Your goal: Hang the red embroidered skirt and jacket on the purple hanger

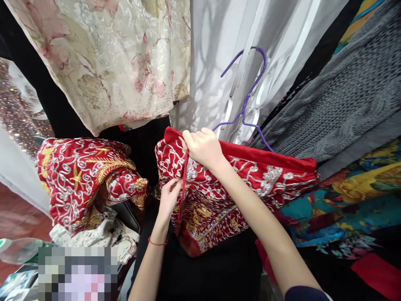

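Note:
A red embroidered skirt (pixel 238 200) with silver and gold stitching hangs in front of me, its plain red band along the top. My right hand (pixel 203 148) is closed over that band near its left end. Lower down, my left hand (pixel 171 194) pinches the edge of the opening in the cloth; its fingertips are partly hidden against the fabric. Behind the band rises a purple hanger (pixel 246 106), its hook above and its shoulders running down behind the skirt.
To the left lies a matching red embroidered garment (pixel 84 179) on a pile. A cream floral cloth (pixel 125 62) hangs above. Grey knitwear (pixel 338 92) and a teal floral fabric (pixel 338 209) hang at right. A plastic bottle (pixel 25 250) lies lower left.

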### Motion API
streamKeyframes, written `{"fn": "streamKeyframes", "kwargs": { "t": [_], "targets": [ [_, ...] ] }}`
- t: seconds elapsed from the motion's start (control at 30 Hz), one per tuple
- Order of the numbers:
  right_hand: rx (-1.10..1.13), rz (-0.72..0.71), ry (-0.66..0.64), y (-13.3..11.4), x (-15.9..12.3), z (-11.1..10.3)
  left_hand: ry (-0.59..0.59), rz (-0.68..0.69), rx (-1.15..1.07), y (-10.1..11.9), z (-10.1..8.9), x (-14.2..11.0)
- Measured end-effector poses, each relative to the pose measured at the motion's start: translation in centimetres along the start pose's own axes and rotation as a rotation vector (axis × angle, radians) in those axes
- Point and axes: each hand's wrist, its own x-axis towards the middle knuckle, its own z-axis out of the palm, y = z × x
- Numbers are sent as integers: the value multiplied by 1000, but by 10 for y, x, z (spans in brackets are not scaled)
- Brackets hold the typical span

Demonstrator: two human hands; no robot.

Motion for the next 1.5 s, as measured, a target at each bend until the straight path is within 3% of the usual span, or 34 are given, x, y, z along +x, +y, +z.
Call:
{"fn": "streamKeyframes", "kwargs": {
  "t": [0.13, 0.27, 0.47, 0.77, 1.03, 1.17, 1.5],
  "targets": [
    [-19, -9, 10, 0, 0, 1, 22, -50, -67, 3, 6, -4],
    [-24, -6, 1, 0, 0, 1, 2, 61, -85, 4, 9, -5],
    [1, 4, -11, -1, 0, -1, 31, 187, 79, 19, 3, -11],
    [-15, 7, -10, -2, 0, -2, 61, -7, -167, 31, 7, -15],
    [-20, -29, -42, -3, 1, -7, 54, -16, -2, 23, -3, -19],
    [-24, -24, -49, -2, 2, -6, 68, -1, 0, 28, 1, -24],
    [-35, 27, -4, -4, 2, -3, 112, -33, -268, 18, 21, -23]
  ]
}}
